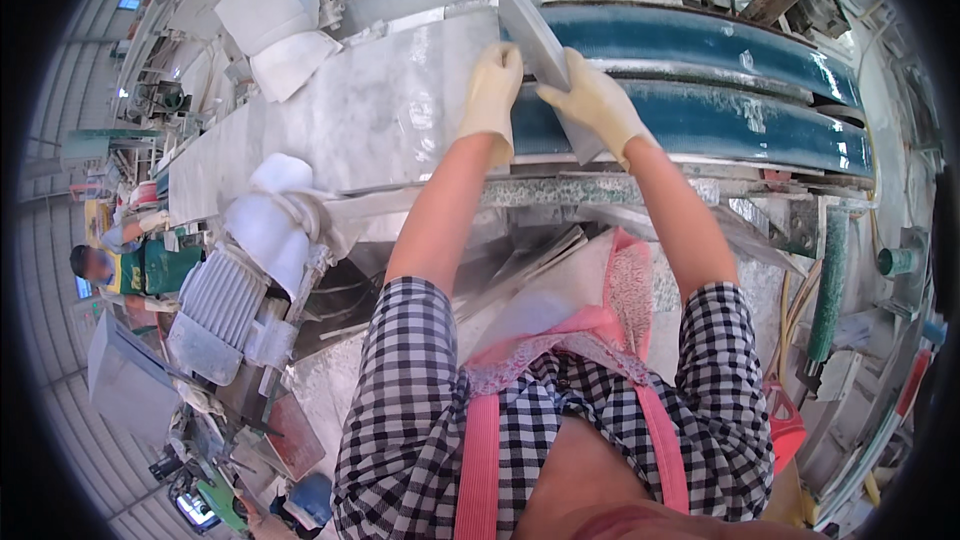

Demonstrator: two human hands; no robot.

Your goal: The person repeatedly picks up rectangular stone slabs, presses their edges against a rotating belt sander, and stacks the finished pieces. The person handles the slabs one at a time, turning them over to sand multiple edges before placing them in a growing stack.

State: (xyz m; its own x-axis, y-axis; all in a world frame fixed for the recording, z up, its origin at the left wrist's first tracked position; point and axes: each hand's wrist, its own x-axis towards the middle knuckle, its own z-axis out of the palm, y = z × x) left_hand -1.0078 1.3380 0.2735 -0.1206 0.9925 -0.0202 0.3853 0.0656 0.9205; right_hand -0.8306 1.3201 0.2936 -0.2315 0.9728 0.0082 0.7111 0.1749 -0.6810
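Observation:
Both my hands wear cream-coloured gloves and reach over a conveyor. My right hand grips a long narrow grey stone slab, its thumb on the near side and its fingers over the far edge. The slab stands tilted on edge, crossing the blue-green belts. Just left of the slab, my left hand has its fingers curled in; whether anything is inside them is hidden. Beneath and left of that hand lie pale, marbled stone slabs, side by side along the line.
Two blue-green conveyor belts run off to the right. Dusty motors flank the line at left. A green-stained metal rail borders the near side. Another person in a green apron is far left. A red object sits at lower right.

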